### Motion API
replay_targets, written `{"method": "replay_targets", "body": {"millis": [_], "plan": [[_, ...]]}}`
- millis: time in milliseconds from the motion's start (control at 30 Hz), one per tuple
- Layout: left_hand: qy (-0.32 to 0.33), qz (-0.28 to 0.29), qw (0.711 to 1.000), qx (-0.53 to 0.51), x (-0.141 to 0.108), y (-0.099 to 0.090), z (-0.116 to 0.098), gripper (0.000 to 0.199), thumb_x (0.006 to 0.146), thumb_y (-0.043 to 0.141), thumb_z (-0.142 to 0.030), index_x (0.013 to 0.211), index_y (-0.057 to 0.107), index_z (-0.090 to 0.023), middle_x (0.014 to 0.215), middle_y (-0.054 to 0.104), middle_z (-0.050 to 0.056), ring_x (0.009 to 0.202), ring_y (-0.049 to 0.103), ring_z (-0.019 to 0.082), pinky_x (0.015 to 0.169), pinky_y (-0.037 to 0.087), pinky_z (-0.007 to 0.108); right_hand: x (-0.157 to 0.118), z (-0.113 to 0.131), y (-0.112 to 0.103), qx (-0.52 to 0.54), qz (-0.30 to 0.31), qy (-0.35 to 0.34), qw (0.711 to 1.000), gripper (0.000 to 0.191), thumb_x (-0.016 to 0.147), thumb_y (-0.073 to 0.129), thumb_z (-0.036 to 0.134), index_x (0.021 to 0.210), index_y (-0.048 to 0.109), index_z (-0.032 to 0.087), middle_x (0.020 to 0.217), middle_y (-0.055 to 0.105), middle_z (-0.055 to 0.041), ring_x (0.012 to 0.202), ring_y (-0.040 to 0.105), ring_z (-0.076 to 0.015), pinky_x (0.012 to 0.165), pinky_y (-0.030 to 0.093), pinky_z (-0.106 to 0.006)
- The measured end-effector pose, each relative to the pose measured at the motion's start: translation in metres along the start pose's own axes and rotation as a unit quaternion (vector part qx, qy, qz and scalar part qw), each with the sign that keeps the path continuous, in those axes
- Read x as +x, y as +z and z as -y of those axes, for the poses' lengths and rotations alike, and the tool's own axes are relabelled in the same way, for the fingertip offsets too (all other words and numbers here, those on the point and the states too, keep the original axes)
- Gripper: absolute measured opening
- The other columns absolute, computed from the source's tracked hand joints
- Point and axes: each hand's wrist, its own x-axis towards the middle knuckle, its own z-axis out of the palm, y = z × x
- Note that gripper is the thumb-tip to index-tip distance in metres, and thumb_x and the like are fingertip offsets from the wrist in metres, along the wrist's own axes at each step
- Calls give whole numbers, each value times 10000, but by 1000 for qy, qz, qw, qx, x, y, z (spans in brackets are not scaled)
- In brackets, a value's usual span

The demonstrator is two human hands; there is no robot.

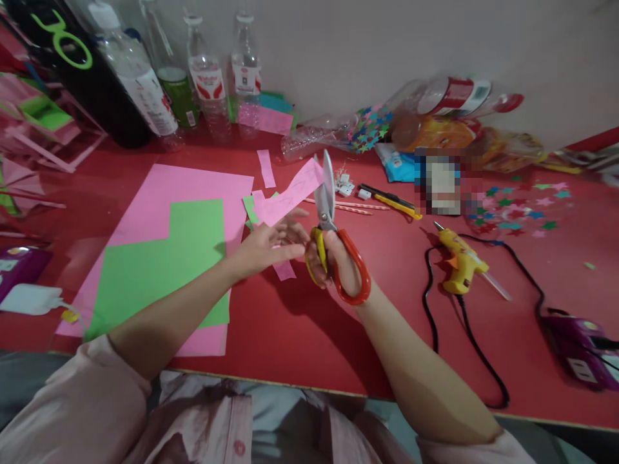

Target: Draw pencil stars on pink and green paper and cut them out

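Note:
My right hand [333,261] is wrapped round scissors [327,216] with one orange-red and one yellow handle, blades pointing away from me. A pink paper strip [289,193] reaches up to the blades, its far end at them. My left hand [283,243] is beside the scissors, under the strip's near end, its fingers apart and stretched towards the yellow handle. Whether the strip touches those fingers, I cannot tell. Below the hands lies a pink paper scrap [284,267], and small green scraps [249,209] are just behind my left hand.
Left, a green sheet [159,270] overlaps a pink sheet [203,183]. Plastic bottles [207,84] line the wall. A yellow glue gun [459,261] with its black cord, a cutter knife [391,200] and star confetti [527,206] lie right. A purple power strip [585,351] is at the right edge.

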Motion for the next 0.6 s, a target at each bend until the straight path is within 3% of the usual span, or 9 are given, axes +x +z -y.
{"method": "replay_targets", "body": {"millis": [100,267,433,600], "plan": [[63,-130,985,93,-2,2,2,340,813,644,-548,820,581,-213,725,586,10,696,575,155,697,476,304,-6,-1,5,-57,13,15,998,521,823,471,727,692,444,224,434,401,87,347,349,-70,370,287,-226],[107,-247,952,149,-7,-4,-5,433,908,511,-551,615,501,-234,583,497,-7,564,483,147,594,417,309,-12,-3,11,-120,46,32,991,525,793,542,707,646,426,216,448,421,82,379,389,-60,409,322,-218],[99,-243,949,174,-7,-3,-8,440,943,508,-404,538,492,-231,528,491,-11,534,469,138,597,408,303,-12,-7,12,-118,67,45,990,477,821,535,666,703,482,207,450,429,89,375,385,-62,412,313,-219],[101,-239,949,177,-7,-1,-8,478,965,472,-421,526,484,-230,511,477,-9,530,468,142,587,405,302,-10,-10,14,-106,81,57,989,455,840,521,639,703,476,208,441,417,90,372,372,-62,419,300,-220]]}}
